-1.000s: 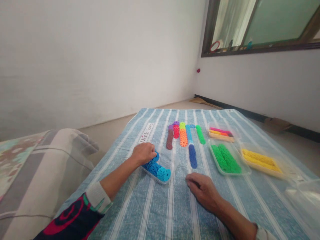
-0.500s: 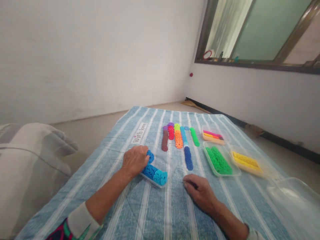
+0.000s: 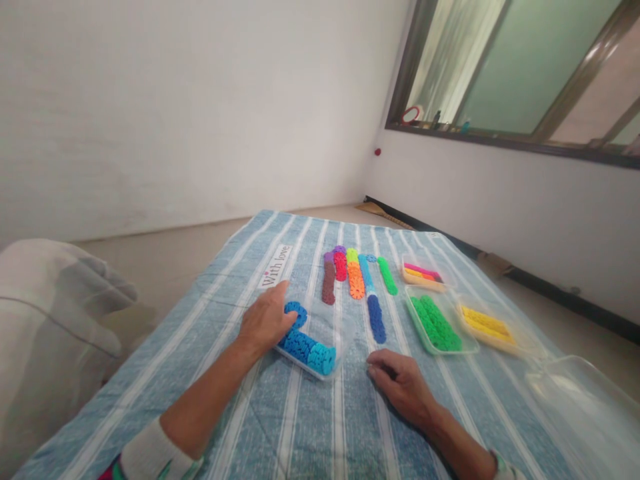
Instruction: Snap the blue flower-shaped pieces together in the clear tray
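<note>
My left hand (image 3: 266,317) is over the left side of a clear plastic box (image 3: 325,377), its index finger and thumb spread apart. The thumb is beside a blue snowflake disc (image 3: 296,312) at the box's upper left; I cannot tell whether they touch. A row of blue discs (image 3: 300,347), light blue (image 3: 323,359) at its near end, lies in the box. My right hand (image 3: 400,380) rests on the striped cloth (image 3: 350,427) with its fingers curled in and nothing visible in them. Just beyond it lies a dark blue disc row (image 3: 377,319).
Farther off lie brown (image 3: 329,281), red (image 3: 340,265), orange (image 3: 356,280), light blue (image 3: 367,272) and green (image 3: 387,275) disc rows. To the right stand boxes of green (image 3: 437,323), yellow (image 3: 485,321) and mixed-colour discs (image 3: 423,273), plus a clear container (image 3: 585,393).
My left hand's fingers have opened away from the blue disc, which now shows more fully in the box. My right hand stays in place. The view has shifted slightly.
</note>
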A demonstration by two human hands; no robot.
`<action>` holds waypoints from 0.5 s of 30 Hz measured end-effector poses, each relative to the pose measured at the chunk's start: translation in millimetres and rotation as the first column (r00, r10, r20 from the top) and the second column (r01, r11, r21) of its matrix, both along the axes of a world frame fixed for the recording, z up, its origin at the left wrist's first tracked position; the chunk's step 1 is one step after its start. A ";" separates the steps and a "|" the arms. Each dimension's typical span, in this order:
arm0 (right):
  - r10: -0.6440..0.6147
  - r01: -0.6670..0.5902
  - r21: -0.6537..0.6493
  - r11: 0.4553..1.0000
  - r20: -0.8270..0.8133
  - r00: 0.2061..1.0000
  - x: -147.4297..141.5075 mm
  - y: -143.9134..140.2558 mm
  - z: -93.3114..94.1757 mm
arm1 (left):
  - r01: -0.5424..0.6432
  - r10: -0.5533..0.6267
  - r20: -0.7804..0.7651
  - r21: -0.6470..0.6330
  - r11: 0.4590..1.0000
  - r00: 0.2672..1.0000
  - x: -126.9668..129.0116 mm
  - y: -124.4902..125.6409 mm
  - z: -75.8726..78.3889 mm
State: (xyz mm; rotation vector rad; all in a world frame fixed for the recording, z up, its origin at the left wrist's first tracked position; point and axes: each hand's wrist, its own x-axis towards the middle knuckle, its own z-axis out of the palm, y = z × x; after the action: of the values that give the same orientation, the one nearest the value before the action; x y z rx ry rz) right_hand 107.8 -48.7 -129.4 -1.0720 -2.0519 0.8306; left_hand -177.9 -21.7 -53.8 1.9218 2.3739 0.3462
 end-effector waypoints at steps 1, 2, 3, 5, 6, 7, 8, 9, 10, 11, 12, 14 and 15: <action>0.003 -0.003 -0.003 1.000 0.001 1.000 -0.1 0.4 0.2 | -0.006 0.007 0.023 -0.035 0.999 1.000 -1.2 1.5 -0.7; 0.005 -0.005 -0.004 1.000 0.003 1.000 -0.1 0.7 0.2 | -0.012 0.015 0.039 -0.065 0.998 0.999 -1.9 2.8 -1.2; 0.007 -0.007 -0.005 1.000 0.004 1.000 -0.2 1.0 -0.1 | -0.015 0.019 0.051 -0.089 0.996 0.999 -2.3 3.8 -1.3; 0.006 -0.006 -0.005 1.000 0.005 1.000 -0.5 0.6 -1.3 | -0.010 0.016 0.055 -0.108 0.994 0.998 -2.2 4.6 -0.8; 0.005 -0.005 -0.004 1.000 0.004 1.000 -0.5 -0.1 -1.8 | -0.002 0.008 0.053 -0.108 0.994 0.999 -1.9 4.4 -0.2; 0.003 -0.003 -0.004 1.000 0.002 1.000 -0.4 -1.1 -1.8 | 0.006 -0.001 0.048 -0.106 0.994 0.999 -1.7 3.7 0.5; 0.002 -0.002 -0.007 1.000 0.001 1.000 -0.1 -2.1 -0.8 | 0.012 -0.007 0.046 -0.106 0.994 0.999 -1.6 2.8 1.3; -0.001 0.001 -0.011 1.000 0.002 1.000 0.5 -2.7 1.4 | 0.015 -0.010 0.047 -0.107 0.994 0.999 -1.7 1.6 2.1; -0.004 0.004 -0.010 1.000 0.005 1.000 1.4 -2.4 5.3 | 0.017 -0.011 0.049 -0.112 0.994 0.999 -2.1 0.3 2.7; -0.009 0.009 -0.002 1.000 0.012 1.000 2.5 -0.4 11.0 | 0.018 -0.012 0.053 -0.117 0.993 0.999 -2.6 -1.1 3.1; -0.014 0.014 0.016 1.000 0.026 1.000 3.7 3.8 18.7 | 0.019 -0.012 0.059 -0.119 0.993 0.998 -3.3 -2.3 3.2; -0.030 0.022 0.096 0.995 0.086 0.996 5.4 20.9 38.9 | 0.022 -0.013 0.082 -0.114 0.993 0.997 -4.8 -4.0 2.4; -0.043 0.022 0.151 0.988 0.134 0.990 5.3 34.3 50.6 | 0.023 -0.012 0.097 -0.105 0.994 0.995 -5.6 -4.5 1.6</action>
State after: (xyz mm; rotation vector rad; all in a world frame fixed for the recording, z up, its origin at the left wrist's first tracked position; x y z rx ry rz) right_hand 113.1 -14.3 -78.8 -1.1022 -2.1661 0.5911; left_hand -183.5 -26.2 -52.2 1.8355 2.2656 0.2978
